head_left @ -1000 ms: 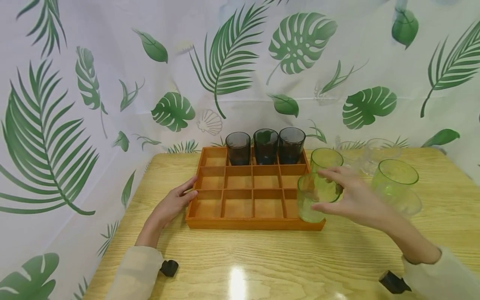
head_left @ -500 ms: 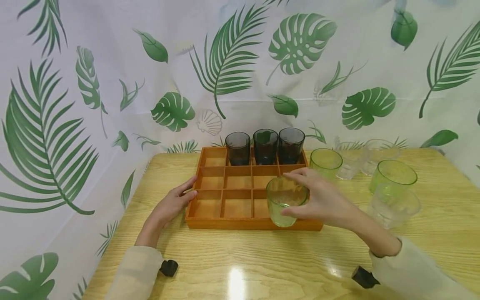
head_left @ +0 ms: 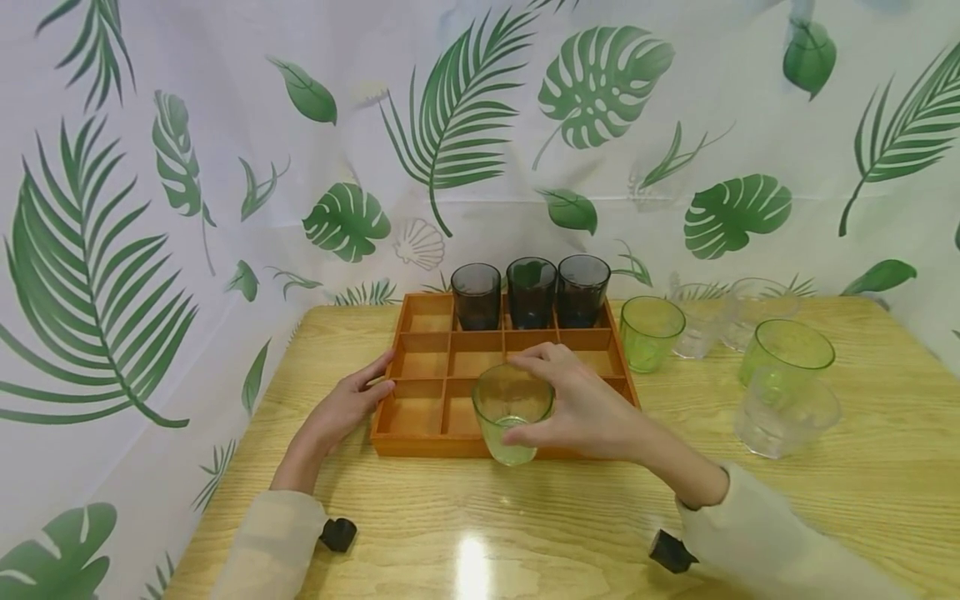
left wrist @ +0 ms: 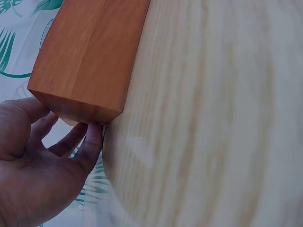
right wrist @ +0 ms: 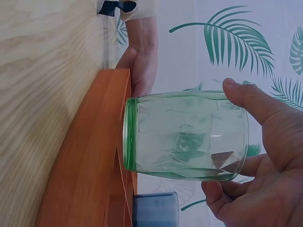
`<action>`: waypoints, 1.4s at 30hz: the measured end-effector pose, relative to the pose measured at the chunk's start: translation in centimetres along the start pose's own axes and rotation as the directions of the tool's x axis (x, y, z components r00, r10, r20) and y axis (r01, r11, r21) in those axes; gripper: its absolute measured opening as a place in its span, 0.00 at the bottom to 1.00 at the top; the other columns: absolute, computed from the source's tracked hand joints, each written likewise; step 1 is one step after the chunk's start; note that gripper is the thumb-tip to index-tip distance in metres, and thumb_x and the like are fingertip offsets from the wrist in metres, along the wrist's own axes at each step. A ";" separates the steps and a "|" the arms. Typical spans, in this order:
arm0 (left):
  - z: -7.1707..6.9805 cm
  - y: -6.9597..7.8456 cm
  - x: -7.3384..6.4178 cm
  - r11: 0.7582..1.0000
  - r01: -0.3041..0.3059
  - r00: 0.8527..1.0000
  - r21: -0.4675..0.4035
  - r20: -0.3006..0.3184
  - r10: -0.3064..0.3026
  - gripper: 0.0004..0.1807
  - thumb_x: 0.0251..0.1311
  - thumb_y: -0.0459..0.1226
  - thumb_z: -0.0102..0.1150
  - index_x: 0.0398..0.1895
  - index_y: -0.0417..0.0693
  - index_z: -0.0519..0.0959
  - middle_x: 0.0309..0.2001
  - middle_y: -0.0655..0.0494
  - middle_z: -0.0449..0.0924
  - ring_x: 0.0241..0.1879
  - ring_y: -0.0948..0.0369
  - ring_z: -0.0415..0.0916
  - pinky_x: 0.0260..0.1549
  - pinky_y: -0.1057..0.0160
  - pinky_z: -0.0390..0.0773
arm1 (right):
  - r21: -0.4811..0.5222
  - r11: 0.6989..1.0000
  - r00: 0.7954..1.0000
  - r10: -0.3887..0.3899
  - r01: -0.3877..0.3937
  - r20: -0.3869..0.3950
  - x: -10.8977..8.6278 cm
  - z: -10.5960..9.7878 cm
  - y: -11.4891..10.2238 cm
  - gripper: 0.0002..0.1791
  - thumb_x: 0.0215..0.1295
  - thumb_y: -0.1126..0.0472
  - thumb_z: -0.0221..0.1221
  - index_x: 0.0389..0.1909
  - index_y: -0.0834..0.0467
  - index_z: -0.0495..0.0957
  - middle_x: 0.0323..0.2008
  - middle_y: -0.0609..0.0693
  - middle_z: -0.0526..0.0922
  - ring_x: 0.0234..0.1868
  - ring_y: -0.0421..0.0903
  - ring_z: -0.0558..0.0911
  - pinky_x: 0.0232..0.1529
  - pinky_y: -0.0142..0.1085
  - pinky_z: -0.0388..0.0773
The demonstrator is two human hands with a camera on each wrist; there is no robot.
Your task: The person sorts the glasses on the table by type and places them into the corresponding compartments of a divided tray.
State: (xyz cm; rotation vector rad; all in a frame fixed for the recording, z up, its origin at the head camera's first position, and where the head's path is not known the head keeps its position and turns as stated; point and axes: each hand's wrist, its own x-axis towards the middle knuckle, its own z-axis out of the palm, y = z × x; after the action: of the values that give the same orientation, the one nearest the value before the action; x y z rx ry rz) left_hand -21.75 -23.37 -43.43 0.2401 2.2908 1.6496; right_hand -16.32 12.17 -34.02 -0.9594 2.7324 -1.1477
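A green-tinted drinking glass (head_left: 504, 410) is pinched near its rim between the thumb and fingers of my right hand (head_left: 588, 408), its base down, over the front row of a wooden compartment tray (head_left: 427, 447). In the right wrist view the glass (right wrist: 187, 137) shows clear walls, a thick green base and nothing inside; the base is close above the tray's front wall. My left hand (head_left: 347, 410) touches the tray's left side. Its fingertips lie against the end wall in the left wrist view. Three dark glasses (head_left: 531, 296) stand in the tray's back row.
Right of the tray stand two more green glasses, one by its back right corner (head_left: 651, 333) and another green glass (head_left: 783, 354) farther right. Several clear glasses (head_left: 780, 421) are near them. A leaf-patterned cloth (head_left: 480, 150) hangs behind the wooden table (head_left: 420, 517).
My right hand has carried the green glass leftward along the tray's front, from its right end to around the middle. My left hand and the tray have stayed in place.
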 end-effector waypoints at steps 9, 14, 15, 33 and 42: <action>0.0 0.0 0.1 1.000 -0.005 1.000 0.009 0.003 0.005 0.34 0.82 0.41 0.46 0.85 0.55 0.48 0.83 0.41 0.42 0.79 0.41 0.48 0.74 0.41 0.54 | 0.022 0.999 0.999 -0.030 0.029 0.026 1.5 1.7 -1.5 0.47 0.54 0.44 0.78 0.72 0.59 0.73 0.65 0.56 0.72 0.66 0.56 0.71 0.61 0.58 0.75; 0.1 0.0 0.0 1.000 -0.006 1.000 0.006 0.007 0.006 0.34 0.82 0.41 0.46 0.85 0.55 0.48 0.83 0.41 0.42 0.79 0.42 0.48 0.74 0.41 0.55 | 0.020 0.999 0.999 -0.031 0.030 0.037 2.4 2.1 -2.0 0.47 0.54 0.44 0.78 0.72 0.59 0.73 0.65 0.55 0.72 0.65 0.55 0.71 0.61 0.56 0.76; 0.1 0.0 0.0 1.000 -0.008 1.000 0.006 0.009 0.008 0.34 0.82 0.41 0.46 0.85 0.55 0.48 0.83 0.41 0.42 0.79 0.42 0.49 0.74 0.41 0.55 | 0.021 0.999 0.999 -0.030 0.029 0.036 2.7 2.1 -2.0 0.47 0.54 0.44 0.78 0.72 0.60 0.73 0.65 0.56 0.72 0.65 0.55 0.71 0.61 0.56 0.76; 0.1 0.2 0.0 1.000 0.001 1.000 0.004 0.006 -0.001 0.34 0.82 0.41 0.46 0.85 0.55 0.47 0.83 0.41 0.41 0.79 0.41 0.47 0.74 0.40 0.54 | 0.000 0.995 0.992 0.100 -0.101 -0.072 9.3 0.8 0.5 0.50 0.55 0.45 0.77 0.74 0.63 0.69 0.66 0.62 0.70 0.67 0.60 0.68 0.65 0.59 0.71; 0.1 0.0 0.1 1.000 0.005 1.000 0.008 0.003 -0.005 0.35 0.82 0.42 0.47 0.85 0.56 0.48 0.83 0.42 0.41 0.79 0.42 0.47 0.74 0.41 0.55 | -0.005 0.986 0.980 0.166 -0.168 -0.111 11.4 0.8 2.0 0.52 0.56 0.43 0.77 0.75 0.65 0.68 0.68 0.64 0.69 0.66 0.59 0.67 0.63 0.56 0.74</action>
State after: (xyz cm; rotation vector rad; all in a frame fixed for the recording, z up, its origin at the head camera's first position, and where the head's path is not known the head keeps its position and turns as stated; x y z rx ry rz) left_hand -21.87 -23.25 -43.44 0.2376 2.2950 1.6363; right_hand -26.40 6.45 -33.60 -0.6700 2.8455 -1.1864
